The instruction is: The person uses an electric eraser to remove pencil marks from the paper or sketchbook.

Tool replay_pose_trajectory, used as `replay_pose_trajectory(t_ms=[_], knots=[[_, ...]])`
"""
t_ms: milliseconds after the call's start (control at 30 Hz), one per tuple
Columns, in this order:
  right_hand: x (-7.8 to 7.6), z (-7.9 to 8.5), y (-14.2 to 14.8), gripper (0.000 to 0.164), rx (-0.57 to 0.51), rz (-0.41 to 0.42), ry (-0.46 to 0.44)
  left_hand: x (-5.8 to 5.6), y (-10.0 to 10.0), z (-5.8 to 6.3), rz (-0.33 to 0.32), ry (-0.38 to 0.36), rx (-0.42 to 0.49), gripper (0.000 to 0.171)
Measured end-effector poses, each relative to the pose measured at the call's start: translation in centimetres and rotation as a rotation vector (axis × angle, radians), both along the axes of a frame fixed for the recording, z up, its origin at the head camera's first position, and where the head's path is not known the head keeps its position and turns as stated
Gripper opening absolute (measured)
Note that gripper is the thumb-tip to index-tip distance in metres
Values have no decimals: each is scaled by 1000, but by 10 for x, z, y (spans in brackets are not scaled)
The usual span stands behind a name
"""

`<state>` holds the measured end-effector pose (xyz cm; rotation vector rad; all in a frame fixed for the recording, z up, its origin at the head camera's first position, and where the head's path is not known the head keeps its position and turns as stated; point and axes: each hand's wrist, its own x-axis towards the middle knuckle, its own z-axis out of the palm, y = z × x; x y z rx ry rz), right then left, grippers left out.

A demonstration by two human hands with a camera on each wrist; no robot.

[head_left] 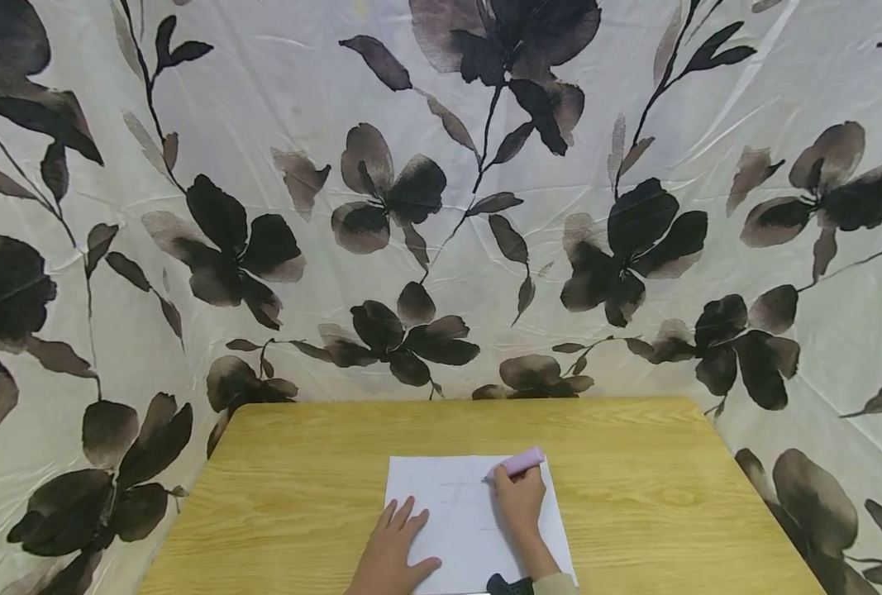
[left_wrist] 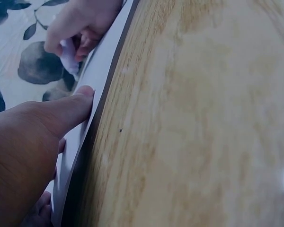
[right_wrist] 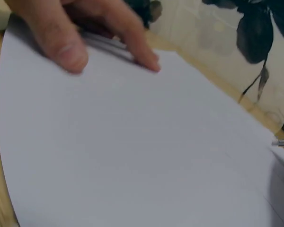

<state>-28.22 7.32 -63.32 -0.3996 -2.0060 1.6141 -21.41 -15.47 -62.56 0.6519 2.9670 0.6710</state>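
A white sheet of paper [head_left: 455,541] with a few faint lines lies on the wooden table. My left hand [head_left: 396,549] rests flat on its left side, fingers spread and thumb out; the left wrist view shows the thumb [left_wrist: 71,106] at the paper's near edge. Near the sheet's upper right, my right hand [head_left: 522,504] grips a thick light-purple pen [head_left: 526,460], its tip pointing down-left at the paper. Only the pen's narrow tip end [right_wrist: 279,142] enters the right wrist view, at the right edge; the right hand is mostly out of that frame.
Yellow wood-grain table [head_left: 299,496] surrounds the sheet. A floral-patterned cloth [head_left: 277,83] hangs behind the table and on both sides. A dark band [head_left: 509,585] sits on the right wrist beside a beige sleeve [head_left: 555,584].
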Motion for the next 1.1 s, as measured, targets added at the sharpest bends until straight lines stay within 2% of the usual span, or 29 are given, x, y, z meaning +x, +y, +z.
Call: replay_pose_trajectory(t_ms=[133,367,600,800,1100], knots=[[1,-1,-1,18,45,36,-37,-1,-1,-1,14,-4,-20,76],[1,-4,-3,18,55,39,-38,0,-1,-2,22,-4,-25,75],[2,-1,-10,17,-11,51,1,-2,-2,-6,13,-14,-59,77],[3,-2,-9,19,-2,15,-12,-2,-3,-9,14,27,-34,76],[1,-4,-10,19,5,6,-24,0,-4,-8,-5,93,-26,75]])
